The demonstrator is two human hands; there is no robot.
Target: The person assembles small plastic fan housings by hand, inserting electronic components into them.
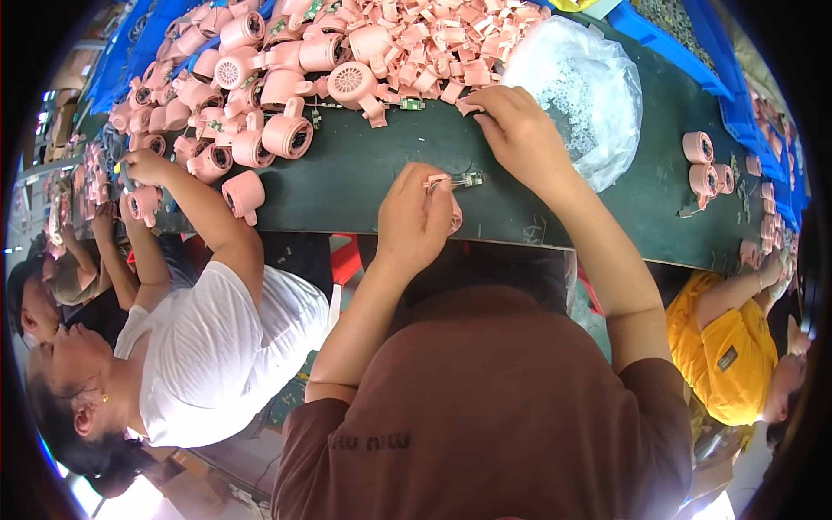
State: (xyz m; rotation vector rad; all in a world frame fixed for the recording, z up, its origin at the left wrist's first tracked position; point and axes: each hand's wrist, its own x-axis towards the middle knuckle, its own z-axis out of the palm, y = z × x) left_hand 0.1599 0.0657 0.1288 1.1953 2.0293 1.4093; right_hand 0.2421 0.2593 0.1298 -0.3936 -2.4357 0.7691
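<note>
My left hand (411,217) is closed around a pink plastic housing (456,213) close to the table's near edge, and its fingers cover most of the part. From the housing a small green circuit board (473,178) sticks out to the right on thin wires. Farther forward, my right hand (527,139) pinches a small pink plastic piece (468,107) between thumb and fingertips. That hand is at the near edge of a heap of similar small pink pieces (481,39), just left of a clear plastic bag (607,95) with tiny pale parts inside.
Many pink rounded housings with handles (286,134) crowd the table's left side. Several more (700,173) stand at the right. Blue trays (676,48) line the far right. A co-worker in white (199,355) works at my left, another in yellow (724,347) at my right.
</note>
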